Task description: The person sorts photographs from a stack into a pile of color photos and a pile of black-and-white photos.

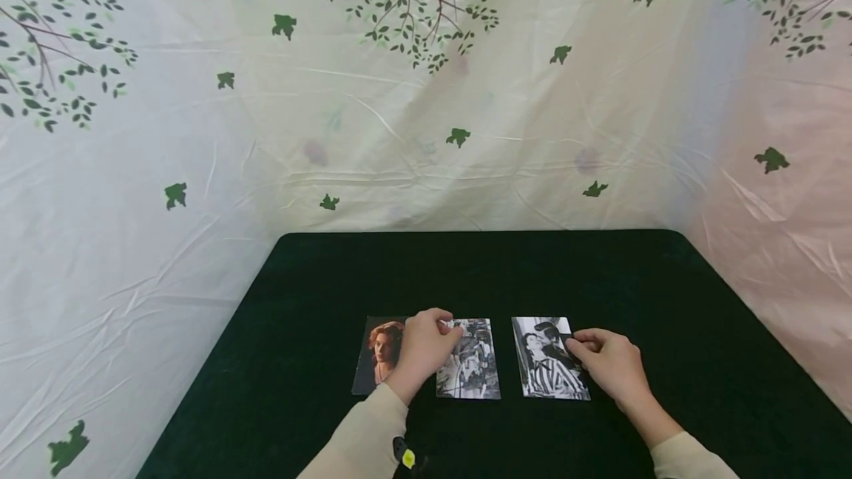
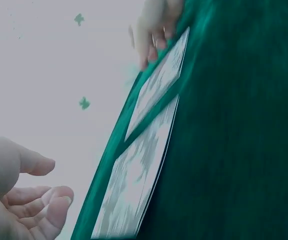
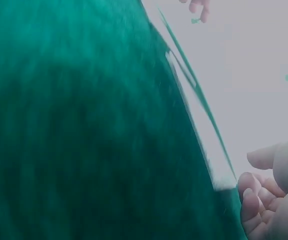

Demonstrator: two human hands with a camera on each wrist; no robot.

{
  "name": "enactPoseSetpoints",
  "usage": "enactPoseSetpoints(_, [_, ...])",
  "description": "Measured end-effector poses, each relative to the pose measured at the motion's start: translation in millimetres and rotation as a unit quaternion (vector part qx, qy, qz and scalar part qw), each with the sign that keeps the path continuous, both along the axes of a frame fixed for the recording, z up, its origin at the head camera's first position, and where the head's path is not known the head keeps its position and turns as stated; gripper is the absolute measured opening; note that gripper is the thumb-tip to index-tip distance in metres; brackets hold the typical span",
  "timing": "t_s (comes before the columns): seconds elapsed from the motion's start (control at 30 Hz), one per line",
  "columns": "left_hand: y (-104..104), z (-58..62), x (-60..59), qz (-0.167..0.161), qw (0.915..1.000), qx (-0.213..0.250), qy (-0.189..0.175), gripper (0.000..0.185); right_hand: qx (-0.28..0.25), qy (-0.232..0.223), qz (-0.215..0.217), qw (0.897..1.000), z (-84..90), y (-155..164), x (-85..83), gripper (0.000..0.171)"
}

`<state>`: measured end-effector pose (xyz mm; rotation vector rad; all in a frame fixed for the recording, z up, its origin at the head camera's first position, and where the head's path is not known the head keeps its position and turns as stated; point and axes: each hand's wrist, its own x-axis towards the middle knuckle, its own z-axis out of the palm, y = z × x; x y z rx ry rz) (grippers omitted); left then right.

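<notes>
Backdrop: pale cloth hanging (image 1: 506, 109), printed with leafy branches and scattered green motifs. Surface (image 1: 452, 279): dark green, rounded at the far corners. On it, three photo prints in a side-by-side row, all lying flat.

Item, left: colour portrait print (image 1: 377, 353), dark ground, partly hidden by the left hand (image 1: 426, 346).
Item, middle: black-and-white print (image 1: 471, 364) of a crowded scene, just beside the portrait.
Item, right: black-and-white print of an embracing couple (image 1: 549, 364), across a wider gap.

Hands, two, bare, pale-sleeved; each with thumb and loosely bent fingers apart, gripping nothing. Left: above the middle print's upper left corner. Right hand (image 1: 612, 364): at the couple print's right edge; contact cannot be told for either.
</notes>
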<state>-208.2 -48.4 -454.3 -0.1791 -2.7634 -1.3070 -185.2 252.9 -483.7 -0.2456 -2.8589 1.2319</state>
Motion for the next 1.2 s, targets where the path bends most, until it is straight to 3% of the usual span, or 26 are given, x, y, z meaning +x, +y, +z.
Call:
enactPoseSetpoints(0.23, [-29.8, -9.3, -7.7, 0.006, 0.9991, -0.038, -0.016, 0.025, 0.029, 0.034, 0.057, 0.997, 16.5, -43.9, 0.0, 0.031])
enactPoseSetpoints(0.53, [-37.3, -16.0, -7.5, -0.010, 0.9948, -0.051, -0.088, 0.026, 0.012, 0.022, 0.105, 0.994, 13.9, -100.2, -9.6, 0.030])
enactPoseSetpoints(0.87, [-31.4, -20.2, -7.1, -0.025, 0.9921, -0.040, -0.116, 0.025, -0.026, -0.009, 0.117, 0.993, 0.6, -108.5, -12.7, 0.035])
enactPoseSetpoints(1.2, [-28.5, -17.0, -1.2, -0.031, 0.9910, -0.046, -0.122, 0.024, -0.005, 0.001, 0.128, 0.992, -5.0, -110.5, -10.4, 0.038])
